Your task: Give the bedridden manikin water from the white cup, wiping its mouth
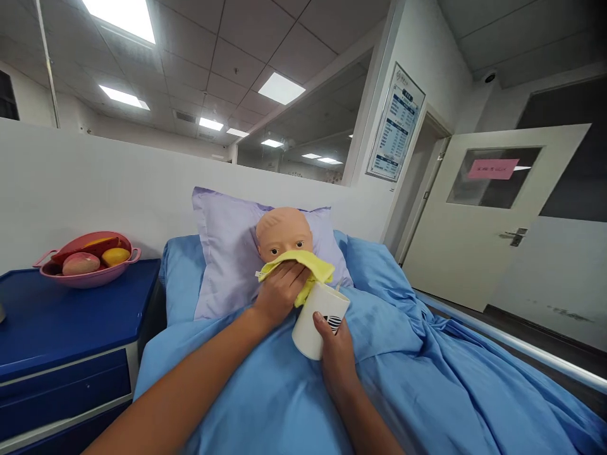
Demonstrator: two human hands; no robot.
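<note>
A bald manikin (284, 230) lies in bed with its head on a lilac pillow (227, 253). My left hand (279, 294) is closed on a yellow cloth (303, 259) and presses it over the manikin's mouth and nose; the eyes show above it. My right hand (337, 351) grips a white mug (308, 332) with a black striped print. The mug tilts just below the cloth, over the blue quilt (275, 385). Its inside and handle are hidden from me. One corner of the cloth hangs down by the mug's rim.
On the left, a blue bedside cabinet (95, 309) carries a pink basket (90, 278) of fruit. A bed rail (512, 351) runs along the right side. Beyond it a cream door (488, 234) stands ajar. Behind the bed is a white partition (118, 170).
</note>
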